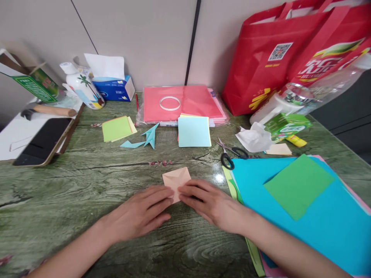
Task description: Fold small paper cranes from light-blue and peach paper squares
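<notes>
A small peach paper square (177,178) with crease lines lies on the green wood-patterned table, one corner toward me. My left hand (142,212) rests its fingertips on the paper's left lower edge, fingers nearly straight and the thumb lying a little apart. From the other side my right hand (213,200) touches the paper's right edge with its fingertips, the fingers close together and its thumb hidden. Neither hand is wrapped round the paper; both press it against the table. Beyond them sits a folded teal paper figure (150,136).
Black-handled scissors (227,152) lie right of a light blue paper stack (193,132). Large blue sheets (261,185) with a green square (300,186) cover the right side. A phone (43,141) is at left; a red bag (261,58) stands at the back.
</notes>
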{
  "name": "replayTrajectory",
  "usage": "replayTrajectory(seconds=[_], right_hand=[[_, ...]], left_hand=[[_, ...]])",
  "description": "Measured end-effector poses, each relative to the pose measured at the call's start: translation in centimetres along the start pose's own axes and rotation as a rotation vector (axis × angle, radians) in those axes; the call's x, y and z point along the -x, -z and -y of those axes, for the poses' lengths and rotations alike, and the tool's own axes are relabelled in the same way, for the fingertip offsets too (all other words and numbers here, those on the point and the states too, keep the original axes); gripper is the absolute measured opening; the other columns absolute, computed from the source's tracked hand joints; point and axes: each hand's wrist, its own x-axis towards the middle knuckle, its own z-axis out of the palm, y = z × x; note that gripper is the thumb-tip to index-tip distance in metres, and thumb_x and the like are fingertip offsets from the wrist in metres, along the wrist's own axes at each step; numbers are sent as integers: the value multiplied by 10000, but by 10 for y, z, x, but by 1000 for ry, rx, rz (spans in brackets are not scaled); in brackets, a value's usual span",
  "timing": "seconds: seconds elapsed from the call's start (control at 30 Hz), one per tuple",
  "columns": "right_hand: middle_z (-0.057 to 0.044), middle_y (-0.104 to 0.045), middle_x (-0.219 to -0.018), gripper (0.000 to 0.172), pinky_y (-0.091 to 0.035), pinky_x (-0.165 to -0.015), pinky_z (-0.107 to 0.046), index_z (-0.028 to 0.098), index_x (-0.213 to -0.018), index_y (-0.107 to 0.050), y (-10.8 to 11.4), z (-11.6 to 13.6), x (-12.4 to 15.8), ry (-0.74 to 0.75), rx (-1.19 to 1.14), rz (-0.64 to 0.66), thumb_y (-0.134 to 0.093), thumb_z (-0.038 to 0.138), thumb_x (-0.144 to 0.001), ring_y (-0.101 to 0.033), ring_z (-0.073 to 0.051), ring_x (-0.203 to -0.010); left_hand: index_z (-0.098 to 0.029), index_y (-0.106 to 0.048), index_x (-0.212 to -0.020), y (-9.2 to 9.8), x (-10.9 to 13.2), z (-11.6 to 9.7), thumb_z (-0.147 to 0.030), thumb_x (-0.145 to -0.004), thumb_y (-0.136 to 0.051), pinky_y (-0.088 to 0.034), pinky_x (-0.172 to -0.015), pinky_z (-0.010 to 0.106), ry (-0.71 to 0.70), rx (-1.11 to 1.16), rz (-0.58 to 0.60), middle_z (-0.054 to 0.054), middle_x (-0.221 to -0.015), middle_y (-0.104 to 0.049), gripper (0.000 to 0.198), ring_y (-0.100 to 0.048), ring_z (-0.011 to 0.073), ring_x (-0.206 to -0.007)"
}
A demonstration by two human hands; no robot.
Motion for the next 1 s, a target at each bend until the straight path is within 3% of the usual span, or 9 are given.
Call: replayTrajectory(seconds=[0.2,0.43,0.57,0.77,1.0], right_hand=[[-88,-548,-1232,332,-425,-988,-376,135,-1227,-507,0,-1,-1,-11,-15,-6,-445,171,-902,-411,-215,-1198],[-93,-571,-1195,310,-440,-971,-366,145,-1191,-535,0,0,-2,-15,-39,-35,-477,170,-888,-428,-196,-1189],[-89,-589,-1162,292,-446,-960,-360,147,-1168,-551,2,0,-5,-20,-94,-56,-467,161,-888,-443,-190,-1168],[-85,-588,-1131,236,-447,-936,-316,149,-1075,-600,9,-7,-4,-18,-225,-83,-461,148,-885,-465,-170,-1121],[-109,-551,-1081,174,-472,-848,-338,142,-938,-633,10,-10,-1,-4,-148,-72,-475,188,-884,-493,-188,-1038]], left_hand=[[-132,-559,-1147,0,-5,-1,-298,-869,-499,-506,-871,393,-73,-39,92,74,-1138,-640,329,-546,257,-1082],[-158,-533,-1184,0,-8,-3,-295,-869,-500,-461,-901,390,-2,55,149,80,-1113,-639,345,-515,233,-1080],[-165,-574,-1101,3,-12,-4,-286,-864,-512,-447,-876,370,48,124,155,72,-1085,-640,274,-520,216,-1023],[-178,-591,-1035,2,-14,-5,-265,-881,-482,-410,-889,376,66,107,177,60,-1271,-544,208,-487,217,-1051],[-184,-618,-968,0,-15,-6,-256,-882,-476,-433,-859,380,94,77,173,56,-1234,-574,180,-493,222,-1027]])
